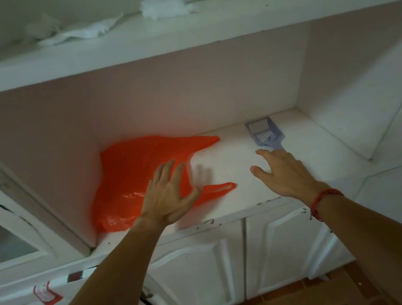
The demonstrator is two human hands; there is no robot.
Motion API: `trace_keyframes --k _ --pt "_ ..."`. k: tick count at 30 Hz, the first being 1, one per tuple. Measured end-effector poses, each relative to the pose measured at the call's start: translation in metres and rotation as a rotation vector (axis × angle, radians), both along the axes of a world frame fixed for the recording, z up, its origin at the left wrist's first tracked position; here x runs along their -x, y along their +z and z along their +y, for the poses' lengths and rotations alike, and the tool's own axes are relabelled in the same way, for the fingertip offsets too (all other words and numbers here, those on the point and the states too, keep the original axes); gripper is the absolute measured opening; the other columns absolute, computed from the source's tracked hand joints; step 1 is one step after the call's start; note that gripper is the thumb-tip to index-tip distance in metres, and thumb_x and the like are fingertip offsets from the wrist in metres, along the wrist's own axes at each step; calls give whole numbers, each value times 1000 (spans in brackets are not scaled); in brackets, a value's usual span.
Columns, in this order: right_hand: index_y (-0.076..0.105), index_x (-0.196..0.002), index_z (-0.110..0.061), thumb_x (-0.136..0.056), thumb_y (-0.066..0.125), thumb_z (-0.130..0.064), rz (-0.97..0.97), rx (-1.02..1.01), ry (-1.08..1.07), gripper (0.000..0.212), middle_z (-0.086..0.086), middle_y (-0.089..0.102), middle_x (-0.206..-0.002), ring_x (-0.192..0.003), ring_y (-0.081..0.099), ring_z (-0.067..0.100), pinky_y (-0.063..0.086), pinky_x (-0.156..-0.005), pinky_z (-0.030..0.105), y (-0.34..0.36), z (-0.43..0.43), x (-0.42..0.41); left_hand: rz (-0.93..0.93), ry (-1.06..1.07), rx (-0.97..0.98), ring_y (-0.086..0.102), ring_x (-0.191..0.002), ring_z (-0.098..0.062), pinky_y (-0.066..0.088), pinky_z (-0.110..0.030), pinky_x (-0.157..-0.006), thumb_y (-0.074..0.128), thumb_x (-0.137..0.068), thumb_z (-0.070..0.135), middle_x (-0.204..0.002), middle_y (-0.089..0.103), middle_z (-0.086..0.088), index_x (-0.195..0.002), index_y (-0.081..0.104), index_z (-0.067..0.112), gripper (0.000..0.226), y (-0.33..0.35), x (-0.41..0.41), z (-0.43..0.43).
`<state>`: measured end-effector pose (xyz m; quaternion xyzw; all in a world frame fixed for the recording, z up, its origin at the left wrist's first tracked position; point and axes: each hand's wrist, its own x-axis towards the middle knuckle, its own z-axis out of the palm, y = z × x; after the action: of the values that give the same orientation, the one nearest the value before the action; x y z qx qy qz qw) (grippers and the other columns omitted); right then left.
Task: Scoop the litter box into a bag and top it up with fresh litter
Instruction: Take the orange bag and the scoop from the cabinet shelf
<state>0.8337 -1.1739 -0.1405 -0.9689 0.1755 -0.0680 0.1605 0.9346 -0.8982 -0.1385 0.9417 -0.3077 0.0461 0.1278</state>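
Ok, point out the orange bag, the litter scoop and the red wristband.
orange bag [128, 170]: head view, flat middle.
litter scoop [260, 131]: head view, slotted blade.
red wristband [322, 196]: head view, cord on right wrist.

Both forearms are shown bare and extended forward, the left forearm entering from the lower left and the right forearm from the lower right, so that they converge toward the middle. The left hand is held flat with its back uppermost, the fingers straight and spread and the thumb set out to the right (the fingertips are blurred). The right hand is likewise presented back uppermost, its fingers loosely extended and the thumb parted. Nothing is gripped by either hand.
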Motion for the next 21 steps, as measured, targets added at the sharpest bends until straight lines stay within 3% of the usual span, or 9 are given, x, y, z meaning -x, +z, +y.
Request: trace_keyframes --k 3,8,11,17,21 --pt "35 -146 -27 -94 41 -59 12 14 -7 62 10 43 -146 -129 44 32 38 -103 45 1 -2 -6 44 -3 -89 7 -150 -30 21 -54 -118 26 -71 84 -164 10 -8 -155 16 23 105 -3 -12 5" --pt "34 -146 -25 -95 41 -57 18 45 -17 61 10 44 -145 -127 44 32 38 -102 45 2 -3 -15 139 -37 -236 -5 -151 -30 11 -53 -120 56 -67 82 -165 -5 -5 -157 2 26 119 -12 -30 19" --pt "34 -146 -25 -95 40 -56 33 40 -20 60 11 43 -145 -127 44 33 39 -102 47 3 -5 -21 179 -56 -266 -9 -150 -32 7 -56 -119 63 -65 80 -164 -9 -8 -156 -5 24 126 -10 -38 22" --pt "37 -145 -24 -95 41 -55 52 50 -54 58 12 46 -142 -122 47 36 41 -100 49 4 -16 -35 257 -43 -313 -14 -150 -32 4 -54 -119 76 -66 63 -163 -16 -9 -155 -8 27 128 -9 -63 13" --pt "44 -137 -28 -93 42 -55 46 50 -117 52 13 55 -129 -111 53 36 46 -93 49 3 -30 -44 465 -29 -279 -15 -150 -27 4 -52 -121 79 -57 68 -163 -18 -1 -156 -8 30 137 -7 -93 7"
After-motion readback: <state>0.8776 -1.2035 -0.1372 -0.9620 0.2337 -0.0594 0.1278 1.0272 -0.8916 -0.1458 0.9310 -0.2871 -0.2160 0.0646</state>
